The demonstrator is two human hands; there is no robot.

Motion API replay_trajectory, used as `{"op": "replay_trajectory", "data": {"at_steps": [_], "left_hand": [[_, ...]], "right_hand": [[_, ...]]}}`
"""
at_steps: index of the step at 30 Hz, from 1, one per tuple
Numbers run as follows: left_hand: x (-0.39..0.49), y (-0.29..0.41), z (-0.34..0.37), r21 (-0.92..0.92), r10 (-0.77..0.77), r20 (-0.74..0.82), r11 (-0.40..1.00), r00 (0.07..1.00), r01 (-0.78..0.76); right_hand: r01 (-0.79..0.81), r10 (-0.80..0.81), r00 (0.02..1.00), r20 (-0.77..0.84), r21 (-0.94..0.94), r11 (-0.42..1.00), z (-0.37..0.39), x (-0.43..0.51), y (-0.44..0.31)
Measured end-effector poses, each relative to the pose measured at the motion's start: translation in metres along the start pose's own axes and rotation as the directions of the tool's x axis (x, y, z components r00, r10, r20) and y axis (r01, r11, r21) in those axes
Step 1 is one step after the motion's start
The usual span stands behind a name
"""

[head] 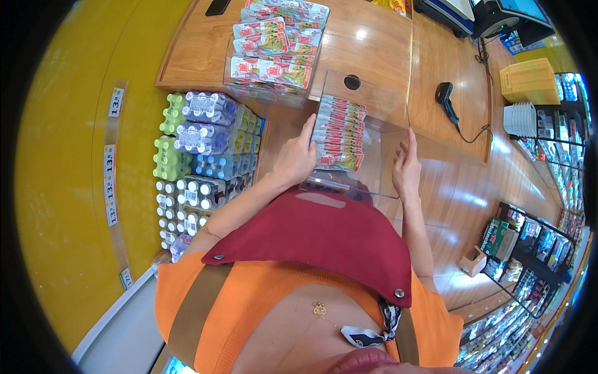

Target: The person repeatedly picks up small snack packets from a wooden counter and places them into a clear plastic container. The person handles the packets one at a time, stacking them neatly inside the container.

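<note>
A clear plastic display bin (373, 161) is in front of my body, its far part over the edge of the wooden counter (373, 42). My left hand (299, 159) holds its left wall, fingers along the outside. At the opposite side, my right hand (406, 170) is against the right wall with its fingers extended. Snack packets (340, 135) stand in a row along the left half of the bin; bare floor of the bin shows on the right. A second clear bin (285, 97) on the counter is heaped with similar snack packets (271, 70).
Shrink-wrapped bottle packs (201, 140) are stacked left of the counter. A barcode scanner (447, 103) with a cable lies on the right. A phone (217, 6) rests at the far left. Yellow baskets (530, 82) and stocked shelves (532, 238) stand to the right.
</note>
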State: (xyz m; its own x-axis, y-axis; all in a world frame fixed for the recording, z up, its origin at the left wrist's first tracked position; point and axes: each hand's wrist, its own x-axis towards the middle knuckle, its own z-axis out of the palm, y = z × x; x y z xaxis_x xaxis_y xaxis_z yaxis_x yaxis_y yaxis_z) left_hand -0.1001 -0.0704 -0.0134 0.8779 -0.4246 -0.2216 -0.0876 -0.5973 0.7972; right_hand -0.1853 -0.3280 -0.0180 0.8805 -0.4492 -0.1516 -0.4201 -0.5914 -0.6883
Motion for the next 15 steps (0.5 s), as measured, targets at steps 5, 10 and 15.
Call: {"op": "replay_trajectory", "data": {"at_steps": [5,10,15], "left_hand": [[-0.009,-0.017,0.006,-0.001,-0.049,0.065,0.999,0.997,0.049],[-0.019,-0.045,0.018,-0.029,0.017,-0.001,0.999,1.0,-0.017],[-0.018,-0.034,0.008,0.017,-0.043,0.05,0.999,0.998,0.042]], "right_hand": [[0.066,-0.064,0.995,-0.08,0.019,0.998,0.021,-0.014,0.02],[0.112,-0.109,0.989,-0.096,0.024,0.993,0.041,-0.02,0.031],[0.104,-0.103,0.992,-0.068,0.011,0.994,0.038,-0.018,0.027]]}}
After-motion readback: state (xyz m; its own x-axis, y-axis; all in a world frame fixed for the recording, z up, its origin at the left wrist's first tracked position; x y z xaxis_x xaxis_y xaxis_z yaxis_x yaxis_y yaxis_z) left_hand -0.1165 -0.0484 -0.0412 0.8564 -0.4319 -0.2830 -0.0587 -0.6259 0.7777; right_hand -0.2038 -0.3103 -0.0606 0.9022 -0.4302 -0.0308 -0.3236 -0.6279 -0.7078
